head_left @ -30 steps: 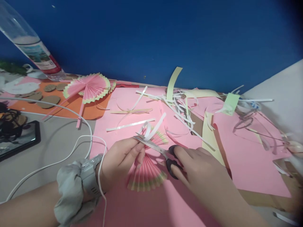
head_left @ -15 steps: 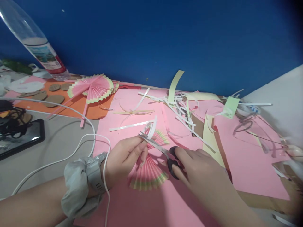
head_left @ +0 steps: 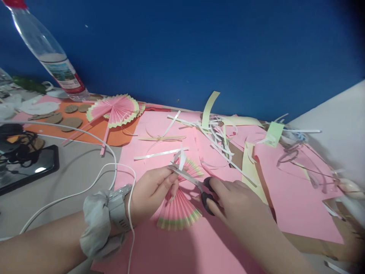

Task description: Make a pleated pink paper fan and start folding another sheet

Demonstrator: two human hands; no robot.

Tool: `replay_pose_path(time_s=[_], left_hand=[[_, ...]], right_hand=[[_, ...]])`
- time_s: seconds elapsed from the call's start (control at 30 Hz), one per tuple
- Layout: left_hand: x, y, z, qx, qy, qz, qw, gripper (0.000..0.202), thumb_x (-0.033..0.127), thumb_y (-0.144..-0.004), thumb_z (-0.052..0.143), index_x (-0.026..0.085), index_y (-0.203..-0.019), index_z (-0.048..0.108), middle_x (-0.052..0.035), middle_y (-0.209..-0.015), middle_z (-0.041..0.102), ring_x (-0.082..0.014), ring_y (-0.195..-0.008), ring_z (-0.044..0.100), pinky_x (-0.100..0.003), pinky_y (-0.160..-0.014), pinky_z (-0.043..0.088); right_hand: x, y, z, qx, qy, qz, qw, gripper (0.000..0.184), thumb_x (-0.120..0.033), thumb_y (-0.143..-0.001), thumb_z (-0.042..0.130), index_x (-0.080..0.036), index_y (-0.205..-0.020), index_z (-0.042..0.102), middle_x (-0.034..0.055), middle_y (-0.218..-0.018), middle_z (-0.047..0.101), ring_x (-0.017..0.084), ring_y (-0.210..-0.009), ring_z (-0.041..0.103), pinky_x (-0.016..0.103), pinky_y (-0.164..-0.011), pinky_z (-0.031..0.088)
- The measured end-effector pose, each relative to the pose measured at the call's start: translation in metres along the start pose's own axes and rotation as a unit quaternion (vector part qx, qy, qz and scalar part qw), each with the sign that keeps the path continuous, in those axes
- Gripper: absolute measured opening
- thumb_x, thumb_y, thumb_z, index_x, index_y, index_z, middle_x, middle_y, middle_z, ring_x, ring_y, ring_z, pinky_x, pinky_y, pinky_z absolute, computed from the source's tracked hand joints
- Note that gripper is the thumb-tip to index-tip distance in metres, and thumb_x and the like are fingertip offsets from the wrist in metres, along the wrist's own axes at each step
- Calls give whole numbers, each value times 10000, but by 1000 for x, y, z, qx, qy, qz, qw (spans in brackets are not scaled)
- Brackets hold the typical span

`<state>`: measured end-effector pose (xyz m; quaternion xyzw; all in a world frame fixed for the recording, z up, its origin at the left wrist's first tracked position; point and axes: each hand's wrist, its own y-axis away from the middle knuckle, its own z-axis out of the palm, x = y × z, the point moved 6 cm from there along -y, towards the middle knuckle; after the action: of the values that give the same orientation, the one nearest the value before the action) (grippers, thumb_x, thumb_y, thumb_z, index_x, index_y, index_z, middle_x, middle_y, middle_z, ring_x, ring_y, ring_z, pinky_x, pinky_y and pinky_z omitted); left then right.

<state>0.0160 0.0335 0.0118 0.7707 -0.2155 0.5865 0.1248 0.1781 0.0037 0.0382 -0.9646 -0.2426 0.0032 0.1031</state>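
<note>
My left hand is closed in a pinch on the gathered middle of a pleated paper fan, pink with a yellow-green edge. The pleats spread out above and below my fingers. From the pinched spot a white paper strip sticks upward. My right hand is closed round the black handles of a pair of scissors. The blades lie across the base of the strip, their tips close to my left fingertips. They look nearly together; whether the strip is cut through I cannot tell.
A finished-looking pink pleated fan lies on an orange sheet beside cardboard discs. A plastic bottle leans at the back left. White strips lie heaped right of centre. A white cable crosses my left wrist; a phone lies left.
The scissor blades have come closer together on the white strip, which now stands more upright. Both hands keep nearly the same place. The view has shifted slightly.
</note>
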Motion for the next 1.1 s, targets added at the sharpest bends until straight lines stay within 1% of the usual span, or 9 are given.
replay_pose_path(time_s=[0.13, 0.23, 0.43, 0.53, 0.6, 0.7, 0.83, 0.97, 1.1], left_hand=[[-1, 1, 2, -15, 19, 4, 1000, 270, 167, -965, 335, 177, -758, 507, 54, -601, 515, -79, -566, 491, -204, -652, 405], [0, 1, 2, -17, 29, -9, 999, 239, 148, -959, 363, 180, -766, 501, 62, -615, 510, -67, -568, 479, -184, -626, 396], [4, 2, -1, 16, 34, -8, 999, 320, 339, -992, 373, 177, -750, 504, 47, -614, 494, -70, -556, 451, -193, -574, 370], [-1, 4, -1, 27, 51, -26, 998, 307, 385, -987, 376, 179, -852, 559, 46, -604, 488, -82, -533, 449, -213, -554, 372], [-2, 5, -3, 43, 40, -25, 998, 301, 388, -980, 391, 177, -893, 587, 32, -650, 526, -91, -572, 482, -219, -568, 381], [2, 4, -8, 70, -17, 3, 997, 281, 323, -971, 418, 171, -796, 577, 21, -688, 533, -94, -634, 486, -217, -597, 377], [17, 3, -11, 86, -151, 74, 982, 310, 204, -938, 423, 174, -630, 429, 34, -597, 423, -104, -602, 406, -246, -603, 334], [26, 5, -10, 87, -301, 141, 939, 315, 157, -888, 412, 178, -582, 339, 24, -557, 393, -133, -603, 364, -300, -633, 304], [24, 5, -12, 65, -452, 125, 881, 246, 165, -859, 451, 182, -614, 442, 0, -594, 497, -180, -664, 432, -340, -655, 305]], right_hand=[[0, -2, 0, -13, -51, 18, 998, 56, -220, -762, 554, -215, -773, 499, -20, -601, 558, 188, -536, 508, 273, -545, 283], [-2, -2, -1, -8, -79, 30, 996, 59, -255, -776, 538, -215, -784, 496, -12, -616, 546, 189, -544, 499, 272, -543, 294], [-1, -3, -4, 7, -104, 38, 994, 85, -264, -772, 552, -210, -793, 490, 3, -652, 553, 192, -577, 507, 278, -546, 322], [-1, -2, -6, 20, -112, 34, 993, 119, -239, -751, 572, -207, -823, 482, 6, -684, 564, 196, -614, 521, 281, -562, 349], [-1, -1, -8, 37, -111, 28, 993, 141, -221, -739, 569, -206, -843, 476, 8, -701, 565, 197, -630, 522, 282, -570, 362], [1, 2, -10, 70, -94, 21, 993, 149, -216, -737, 548, -201, -861, 466, 19, -719, 561, 204, -648, 514, 289, -576, 375], [4, 4, -12, 96, -70, 19, 993, 163, -223, -741, 526, -180, -886, 466, 43, -748, 561, 220, -682, 504, 312, -604, 395], [8, 4, -10, 95, -58, 26, 993, 154, -228, -757, 512, -171, -894, 473, 50, -757, 562, 223, -695, 501, 316, -613, 398], [9, 4, -10, 118, -46, 19, 992, 176, -219, -765, 487, -158, -931, 486, 63, -791, 575, 226, -719, 509, 319, -626, 407]])
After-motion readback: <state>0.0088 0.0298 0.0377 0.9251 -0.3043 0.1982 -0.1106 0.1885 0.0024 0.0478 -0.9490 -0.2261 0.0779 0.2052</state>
